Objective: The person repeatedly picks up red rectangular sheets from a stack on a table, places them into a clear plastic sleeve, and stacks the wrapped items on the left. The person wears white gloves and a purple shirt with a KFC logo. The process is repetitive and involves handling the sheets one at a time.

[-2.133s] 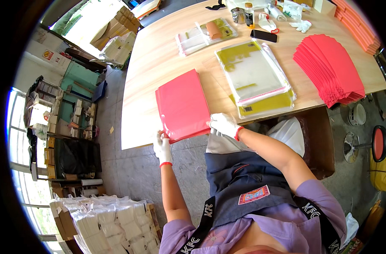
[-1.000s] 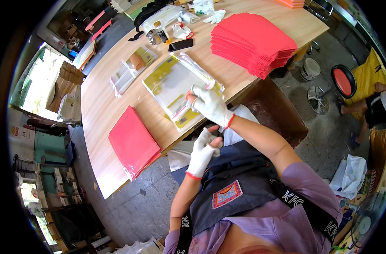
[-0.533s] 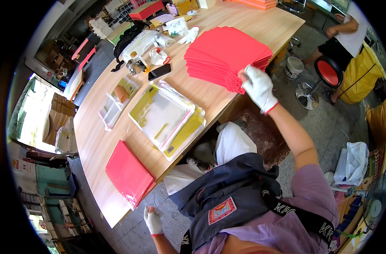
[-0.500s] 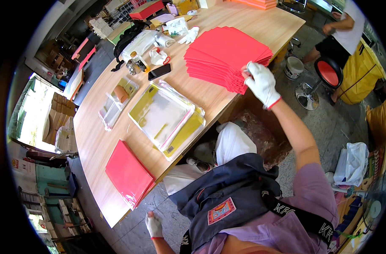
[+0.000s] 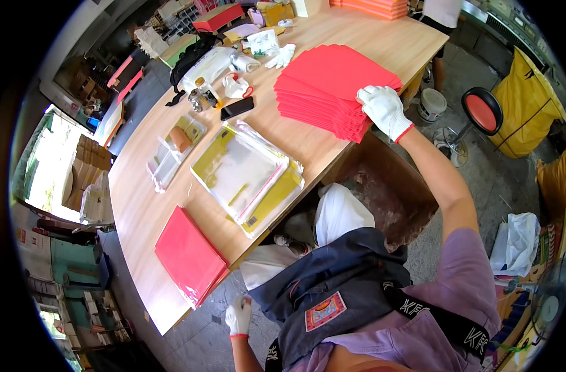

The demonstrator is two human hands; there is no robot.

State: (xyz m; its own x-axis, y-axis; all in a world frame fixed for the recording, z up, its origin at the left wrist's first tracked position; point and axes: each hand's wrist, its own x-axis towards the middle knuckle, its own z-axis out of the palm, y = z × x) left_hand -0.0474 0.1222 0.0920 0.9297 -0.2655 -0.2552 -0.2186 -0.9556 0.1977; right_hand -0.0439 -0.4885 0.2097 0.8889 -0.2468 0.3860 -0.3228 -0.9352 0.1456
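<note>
A fanned stack of red paper sheets (image 5: 332, 71) lies on the far right part of the table. My right hand (image 5: 384, 111), in a white glove with bare fingertips, is at the stack's near right corner, its fingers bent over the sheet edges there. How many sheets it grips is hidden. Below the table's near edge hangs my left hand (image 5: 238, 316), gloved too, holding nothing, with its fingers loosely apart. Closest to it is a smaller pile of red sheets in clear plastic sleeves (image 5: 191, 254). Beyond that lies a pile of clear plastic bags (image 5: 242, 170).
On the wooden table (image 5: 137, 204) are a clear tray with a brown roll (image 5: 179, 139), a black phone (image 5: 237, 108), a bottle (image 5: 207, 92) and red-handled scissors (image 5: 238, 87). An open brown box (image 5: 413, 208) stands under the edge; a red stool (image 5: 481, 115) is to the right.
My right hand has turned and lowered from a raised pose onto the stack's corner. My left hand has moved slightly up and right. The person at the far right has moved leftward, behind the table.
</note>
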